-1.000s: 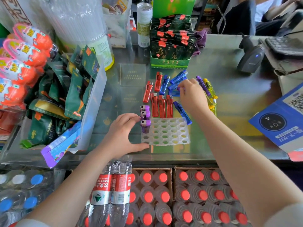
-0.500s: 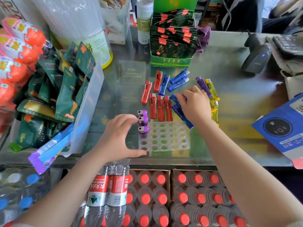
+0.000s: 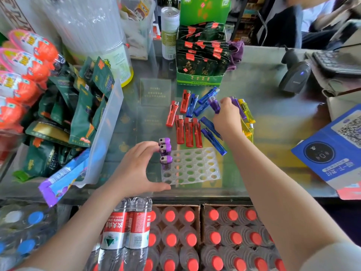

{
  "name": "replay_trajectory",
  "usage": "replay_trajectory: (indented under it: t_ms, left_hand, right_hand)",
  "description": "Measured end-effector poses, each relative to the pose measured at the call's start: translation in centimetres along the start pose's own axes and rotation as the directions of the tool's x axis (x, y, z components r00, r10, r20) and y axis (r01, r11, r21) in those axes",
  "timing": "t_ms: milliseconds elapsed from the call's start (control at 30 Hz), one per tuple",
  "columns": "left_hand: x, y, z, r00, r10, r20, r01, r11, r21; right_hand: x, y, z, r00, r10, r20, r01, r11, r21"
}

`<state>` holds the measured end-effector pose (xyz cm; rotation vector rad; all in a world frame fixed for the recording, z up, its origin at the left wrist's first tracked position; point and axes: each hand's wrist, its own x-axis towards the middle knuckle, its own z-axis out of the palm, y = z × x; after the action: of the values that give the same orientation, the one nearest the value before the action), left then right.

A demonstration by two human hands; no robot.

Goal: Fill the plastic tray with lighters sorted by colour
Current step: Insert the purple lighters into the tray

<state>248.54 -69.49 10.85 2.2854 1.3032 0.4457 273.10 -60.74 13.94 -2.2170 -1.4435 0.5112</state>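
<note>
While L hand (image 3: 136, 169) braces tray (image 3: 195, 167), fingers spread; R hand (image 3: 227, 116) fingers pinch purple lighter (image 3: 214, 105).

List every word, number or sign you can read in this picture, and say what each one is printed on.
"农夫山泉": water bottle labels, upside down.
"乌龙": green sachet box.
"2": its red sachet tags.
QR code: blue payment sign; its wording is blurred.
Egg wrappers and green packets: unreadable.

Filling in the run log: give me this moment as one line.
left hand: steadies plastic tray | right hand: pinches purple lighter | tray: three purple lighters, left column | red, blue, yellow loose
</note>
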Motion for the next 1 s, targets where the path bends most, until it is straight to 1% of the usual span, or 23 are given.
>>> replay_trajectory:
  t_ms: [100,167,233,267,300,367,433,467,533,600,667,767,833,933,1000]
  left_hand:
    - [-0.1,0.2,-0.1,1.000,0.002,0.001,-0.002,1.000,-0.001]
    - [-0.2,0.3,0.0,1.000,0.004,0.002,-0.004,1.000,-0.009]
    - [-0.3,0.4,0.0,1.000,-0.003,0.005,0.003,1.000,-0.028]
    - [-0.4,0.5,0.0,1.000,-0.006,0.001,0.006,0.999,-0.039]
    - [-0.6,0.6,0.1,1.000,-0.014,-0.005,0.014,0.999,-0.053]
    - [-1.1,0.8,0.2,0.999,-0.032,-0.014,0.031,0.997,-0.074]
    - [-1.6,0.8,0.4,0.999,-0.037,-0.025,0.035,0.997,-0.075]
    - [-1.8,0.7,0.5,0.999,-0.035,-0.028,0.033,0.997,-0.070]
    - [-1.9,0.7,0.7,0.999,-0.029,-0.039,0.026,0.998,-0.063]
    - [-1.9,0.6,0.7,0.998,-0.024,-0.053,0.021,0.998,-0.057]
    - [-1.9,0.6,0.7,0.998,-0.018,-0.055,0.015,0.999,-0.050]
    - [-1.8,0.5,0.8,0.998,0.006,-0.061,-0.009,0.999,-0.046]
    - [-1.8,0.3,0.9,0.998,0.008,-0.060,-0.011,0.999,-0.042]
    - [-1.7,0.2,0.9,0.999,0.002,-0.052,-0.004,0.999,-0.042]
    - [-1.7,0.1,1.0,0.999,0.005,-0.054,-0.007,0.999,-0.042]
  right_hand:
    - [-1.7,-0.2,-0.8,0.996,-0.093,-0.013,0.094,0.995,0.037]
    - [-4.1,-0.1,-1.0,0.979,-0.204,-0.029,0.206,0.968,0.146]
    - [-7.1,0.2,-0.9,0.943,-0.333,-0.026,0.329,0.913,0.243]
    - [-8.6,0.5,-0.7,0.928,-0.372,-0.012,0.361,0.891,0.274]
    - [-9.9,0.9,-0.3,0.923,-0.385,0.007,0.365,0.880,0.302]
    - [-12.0,1.7,0.5,0.936,-0.349,0.038,0.310,0.871,0.382]
    - [-13.4,2.0,1.3,0.951,-0.308,0.039,0.258,0.854,0.452]
    - [-13.9,1.8,1.5,0.953,-0.302,0.023,0.255,0.841,0.477]
    - [-14.7,1.4,1.9,0.956,-0.293,-0.006,0.250,0.804,0.540]
    - [-15.5,0.9,2.0,0.966,-0.258,0.017,0.188,0.743,0.642]
    - [-16.1,0.6,1.9,0.970,-0.242,0.026,0.157,0.701,0.696]
    - [-16.6,0.2,1.7,0.950,-0.310,0.037,0.196,0.683,0.704]
    - [-16.8,0.2,1.8,0.933,-0.351,0.077,0.208,0.704,0.679]
    - [-17.0,0.7,2.2,0.899,-0.430,0.084,0.316,0.770,0.555]
    - [-17.0,0.7,2.3,0.883,-0.463,0.072,0.370,0.784,0.499]
